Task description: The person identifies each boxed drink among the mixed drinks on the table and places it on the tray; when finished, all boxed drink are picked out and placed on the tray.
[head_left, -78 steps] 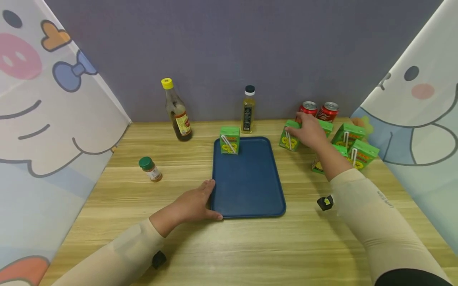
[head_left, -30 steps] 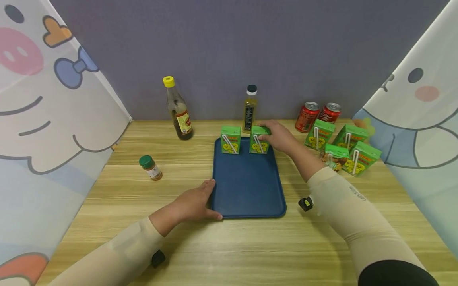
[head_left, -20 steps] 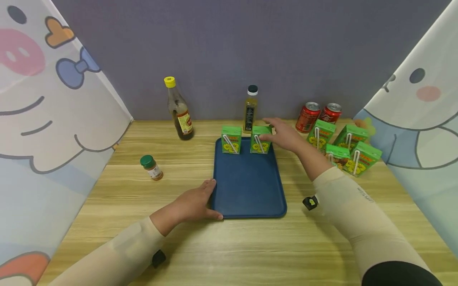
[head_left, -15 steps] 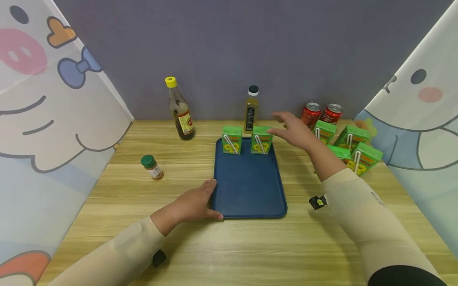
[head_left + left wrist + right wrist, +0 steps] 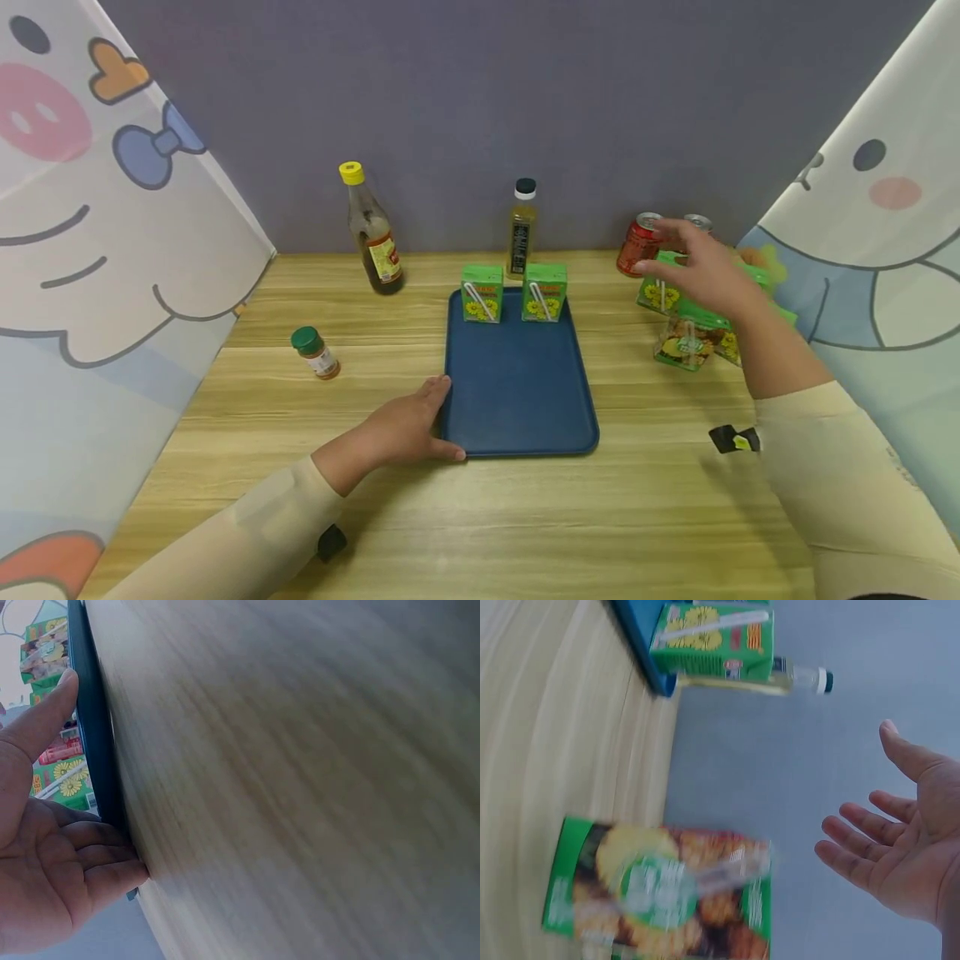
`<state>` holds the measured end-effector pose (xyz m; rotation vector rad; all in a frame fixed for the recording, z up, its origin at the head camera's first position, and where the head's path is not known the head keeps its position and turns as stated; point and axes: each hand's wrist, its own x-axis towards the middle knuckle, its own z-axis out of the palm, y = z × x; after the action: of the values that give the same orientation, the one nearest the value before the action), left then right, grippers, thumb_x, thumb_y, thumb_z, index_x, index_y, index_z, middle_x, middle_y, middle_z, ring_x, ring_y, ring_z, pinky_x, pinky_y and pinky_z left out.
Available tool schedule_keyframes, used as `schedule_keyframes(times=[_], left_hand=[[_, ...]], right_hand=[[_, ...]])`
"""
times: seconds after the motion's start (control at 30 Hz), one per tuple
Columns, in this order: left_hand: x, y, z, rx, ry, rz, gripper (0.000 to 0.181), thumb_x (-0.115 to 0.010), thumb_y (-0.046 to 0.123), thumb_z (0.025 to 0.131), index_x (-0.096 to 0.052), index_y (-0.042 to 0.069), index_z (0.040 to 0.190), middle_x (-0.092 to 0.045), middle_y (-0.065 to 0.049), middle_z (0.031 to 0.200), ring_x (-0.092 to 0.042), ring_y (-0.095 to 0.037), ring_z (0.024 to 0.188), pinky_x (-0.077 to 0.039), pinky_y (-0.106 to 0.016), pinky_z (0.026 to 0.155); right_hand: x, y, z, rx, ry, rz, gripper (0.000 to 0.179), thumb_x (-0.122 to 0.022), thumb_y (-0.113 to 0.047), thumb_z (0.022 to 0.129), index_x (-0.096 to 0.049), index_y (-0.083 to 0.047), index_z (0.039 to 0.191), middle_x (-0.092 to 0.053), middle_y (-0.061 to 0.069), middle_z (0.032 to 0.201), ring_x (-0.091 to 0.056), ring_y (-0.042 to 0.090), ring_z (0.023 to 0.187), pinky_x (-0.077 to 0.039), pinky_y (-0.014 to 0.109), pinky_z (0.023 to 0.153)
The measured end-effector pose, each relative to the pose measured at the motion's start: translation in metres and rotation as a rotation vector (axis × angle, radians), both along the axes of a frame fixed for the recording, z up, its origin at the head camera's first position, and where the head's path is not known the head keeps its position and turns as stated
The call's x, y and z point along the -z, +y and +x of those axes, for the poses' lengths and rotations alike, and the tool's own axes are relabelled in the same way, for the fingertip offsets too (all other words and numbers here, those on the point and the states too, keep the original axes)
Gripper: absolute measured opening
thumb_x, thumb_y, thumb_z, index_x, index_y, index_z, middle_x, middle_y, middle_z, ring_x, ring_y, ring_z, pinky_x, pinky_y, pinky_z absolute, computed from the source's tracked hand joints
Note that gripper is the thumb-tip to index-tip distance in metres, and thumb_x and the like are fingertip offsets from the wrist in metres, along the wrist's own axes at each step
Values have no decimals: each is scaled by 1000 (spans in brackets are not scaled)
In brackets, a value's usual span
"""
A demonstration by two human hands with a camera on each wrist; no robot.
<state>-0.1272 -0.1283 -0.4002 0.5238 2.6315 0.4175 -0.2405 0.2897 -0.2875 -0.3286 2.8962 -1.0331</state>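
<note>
A dark blue tray (image 5: 517, 383) lies mid-table, with two green juice boxes standing at its back edge, one left (image 5: 482, 296) and one right (image 5: 544, 296). My left hand (image 5: 401, 427) rests at the tray's near left corner, fingers touching its rim (image 5: 94, 727). Over the cluster of green juice boxes at the right hovers my right hand (image 5: 708, 271), spread and holding nothing. It partly hides that cluster; a box with a brown picture side (image 5: 684, 343) shows at the front. In the right wrist view the hand (image 5: 904, 840) is apart from a blurred juice box (image 5: 660, 892).
Two red cans stand behind the cluster, the left one (image 5: 639, 246) plainer to see. Behind the tray is a bottle of yellowish liquid (image 5: 521, 237). A yellow-capped dark sauce bottle (image 5: 378, 246) and a green-lidded spice jar (image 5: 317, 353) stand at left. A grey wall (image 5: 450, 125) closes the back.
My right hand carried a green juice box from the cluster to the tray's back right corner and let go. It has since moved back right, over the cluster. The left hand stayed put.
</note>
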Motion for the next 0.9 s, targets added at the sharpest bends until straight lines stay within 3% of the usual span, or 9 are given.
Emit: schedule_keyframes(times=[0.17,0.4,0.63,0.9], left_hand=[[0,0,0,-8,-3,12,115,-75,61,77,-16,4,157,-17,-16,163,-21,-28,149,-30,-46,116],[-1,0,0,-11,-10,4,115,-75,61,77,-15,4,157,-17,-17,163,-23,-30,149,-31,-46,116],[0,0,0,-16,-6,5,116,-75,61,77,-15,4,157,-17,-17,163,-24,-30,149,-31,-46,116],[-1,1,0,-7,-15,11,114,-75,59,78,-15,3,157,-17,-16,163,-22,-30,149,-30,-46,116]], right_hand=[[6,23,12,32,-16,-25,86,-60,-49,95,-17,-7,156,-29,23,156,-32,49,138,-36,66,102],[25,47,29,42,-29,45,85,-60,-48,95,-21,0,153,-34,29,152,-35,52,134,-34,68,100],[45,53,29,12,-78,153,83,-61,-46,95,-25,4,151,-38,32,146,-33,53,134,-31,68,102],[53,54,26,3,-82,272,70,-57,-48,97,-42,1,144,-43,33,141,-43,55,123,-35,69,95]])
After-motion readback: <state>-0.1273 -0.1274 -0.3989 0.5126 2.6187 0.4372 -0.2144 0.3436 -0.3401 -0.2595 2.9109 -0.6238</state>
